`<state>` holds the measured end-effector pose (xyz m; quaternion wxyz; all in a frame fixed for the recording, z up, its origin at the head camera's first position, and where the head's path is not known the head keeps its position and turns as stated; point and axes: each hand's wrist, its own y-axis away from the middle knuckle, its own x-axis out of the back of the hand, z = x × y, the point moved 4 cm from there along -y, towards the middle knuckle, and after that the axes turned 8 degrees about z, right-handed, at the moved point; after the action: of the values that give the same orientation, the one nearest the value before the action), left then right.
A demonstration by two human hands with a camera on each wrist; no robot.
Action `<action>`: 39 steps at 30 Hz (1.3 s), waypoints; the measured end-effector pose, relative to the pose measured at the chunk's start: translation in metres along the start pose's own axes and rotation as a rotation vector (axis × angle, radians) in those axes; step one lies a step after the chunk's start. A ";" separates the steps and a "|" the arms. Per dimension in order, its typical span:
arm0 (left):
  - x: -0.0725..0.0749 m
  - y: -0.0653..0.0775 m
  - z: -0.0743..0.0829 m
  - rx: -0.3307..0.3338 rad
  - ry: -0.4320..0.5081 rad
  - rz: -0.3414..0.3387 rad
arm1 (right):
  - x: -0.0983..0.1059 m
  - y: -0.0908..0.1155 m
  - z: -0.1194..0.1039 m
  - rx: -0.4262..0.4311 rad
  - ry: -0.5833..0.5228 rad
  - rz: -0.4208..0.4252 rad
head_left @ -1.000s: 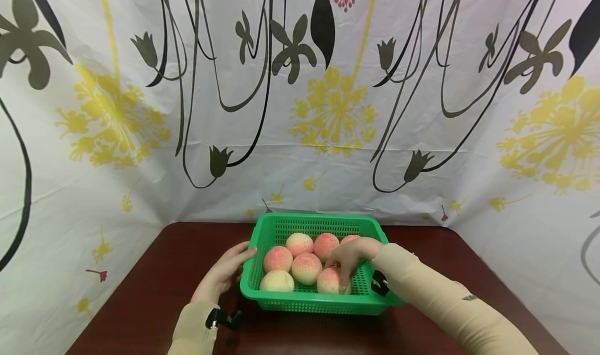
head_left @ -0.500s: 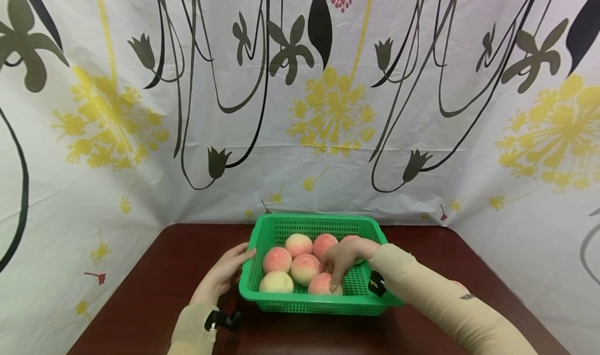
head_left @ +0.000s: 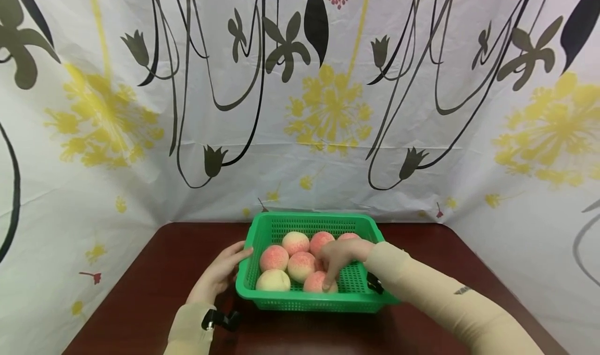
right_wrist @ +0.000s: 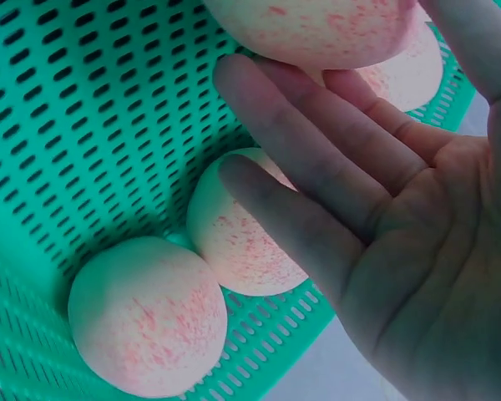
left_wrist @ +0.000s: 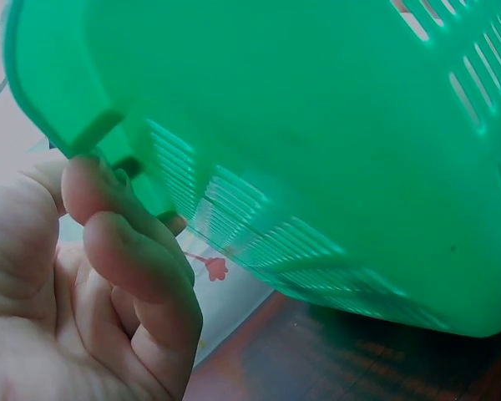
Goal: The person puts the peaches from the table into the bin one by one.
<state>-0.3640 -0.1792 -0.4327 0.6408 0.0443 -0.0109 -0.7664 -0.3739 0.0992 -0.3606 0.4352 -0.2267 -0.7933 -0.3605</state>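
My left hand (head_left: 220, 273) rests against a green basket (head_left: 300, 306) of moulded plastic, its smooth wall faintly glossy in the left wrist view (left_wrist: 317, 150) and pierced with slots. Under my right hand (head_left: 339, 256), the basket floor is a perforated plastic grid (right_wrist: 92, 109). The peaches (head_left: 300, 266) have a matt, slightly powdery skin speckled pink over cream (right_wrist: 146, 313). The table (head_left: 154, 277) is dark reddish wood with a smooth, low sheen. Behind it hangs a creased, thin printed sheet (head_left: 328, 110), which may be cloth or plastic. My sleeves (head_left: 436, 303) are beige, matt knitted fabric.
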 end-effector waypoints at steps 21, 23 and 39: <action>0.001 -0.003 0.002 0.005 0.003 -0.014 | 0.018 0.009 0.008 -0.066 -0.111 -0.081; 0.001 -0.003 0.001 0.012 0.011 -0.015 | 0.029 0.012 0.012 -0.074 -0.111 -0.057; -0.001 -0.003 -0.002 0.013 0.016 -0.001 | 0.106 0.095 0.089 -0.177 -0.202 0.181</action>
<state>-0.3664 -0.1773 -0.4350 0.6401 0.0545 -0.0107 -0.7663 -0.4122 0.2329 -0.2663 0.3621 -0.3698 -0.7746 -0.3635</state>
